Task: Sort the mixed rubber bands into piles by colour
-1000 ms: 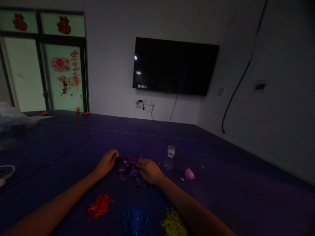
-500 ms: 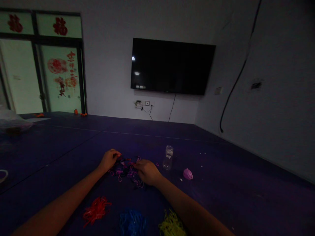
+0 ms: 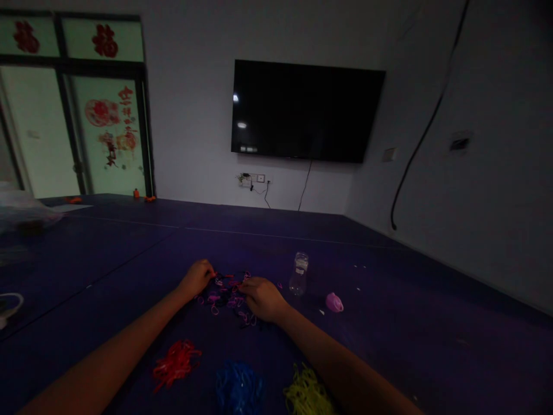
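A mixed heap of small pink, red and dark rubber bands (image 3: 227,293) lies on the dark purple mat (image 3: 415,323) in front of me. My left hand (image 3: 196,278) rests at the heap's left edge with its fingers curled and pinched on a red band. My right hand (image 3: 261,298) lies on the heap's right side, fingers bent down into the bands; what they hold is hidden. Closer to me sit three sorted piles: red bands (image 3: 176,363), blue bands (image 3: 238,387) and yellow-green bands (image 3: 307,393).
A small clear bottle (image 3: 298,273) stands just right of the heap, with a pink cap (image 3: 334,302) lying beyond it. A black wall screen (image 3: 305,110) hangs ahead. A plastic bag (image 3: 23,208) and a white object (image 3: 8,303) lie far left.
Both hands have stayed at the heap with only slight finger movement. The view has shifted a little.
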Motion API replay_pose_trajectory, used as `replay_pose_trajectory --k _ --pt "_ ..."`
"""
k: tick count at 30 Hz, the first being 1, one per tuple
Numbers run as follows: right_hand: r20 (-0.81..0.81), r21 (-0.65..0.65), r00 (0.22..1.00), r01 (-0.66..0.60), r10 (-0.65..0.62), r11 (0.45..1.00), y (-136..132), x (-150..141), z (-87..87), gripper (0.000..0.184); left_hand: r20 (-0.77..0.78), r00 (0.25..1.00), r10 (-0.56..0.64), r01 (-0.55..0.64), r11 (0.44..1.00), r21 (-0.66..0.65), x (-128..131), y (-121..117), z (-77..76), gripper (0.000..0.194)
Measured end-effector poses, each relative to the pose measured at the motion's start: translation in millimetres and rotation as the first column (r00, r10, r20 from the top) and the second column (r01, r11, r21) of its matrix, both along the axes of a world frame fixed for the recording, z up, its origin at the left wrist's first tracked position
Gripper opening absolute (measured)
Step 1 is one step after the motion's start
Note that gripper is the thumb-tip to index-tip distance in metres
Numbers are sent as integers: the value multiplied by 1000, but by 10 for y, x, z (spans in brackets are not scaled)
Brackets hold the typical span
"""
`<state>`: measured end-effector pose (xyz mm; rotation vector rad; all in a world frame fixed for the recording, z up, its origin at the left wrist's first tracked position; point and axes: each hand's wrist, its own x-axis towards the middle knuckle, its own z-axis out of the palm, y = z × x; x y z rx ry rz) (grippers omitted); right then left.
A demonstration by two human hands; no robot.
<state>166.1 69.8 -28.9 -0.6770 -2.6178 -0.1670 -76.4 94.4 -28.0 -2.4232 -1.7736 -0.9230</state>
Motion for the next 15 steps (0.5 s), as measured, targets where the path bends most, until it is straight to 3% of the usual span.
replay_pose_trajectory --k 8,15 --pt "-2 -3 1000 -4 4 1000 9 7 -4 29 -13 999 32 -32 999 13 -20 24 -56 18" --pt "-7 -1 1000 -10 10 1000 41 7 -32 30 257 966 -15 8 1000 30 -134 72 -103 24"
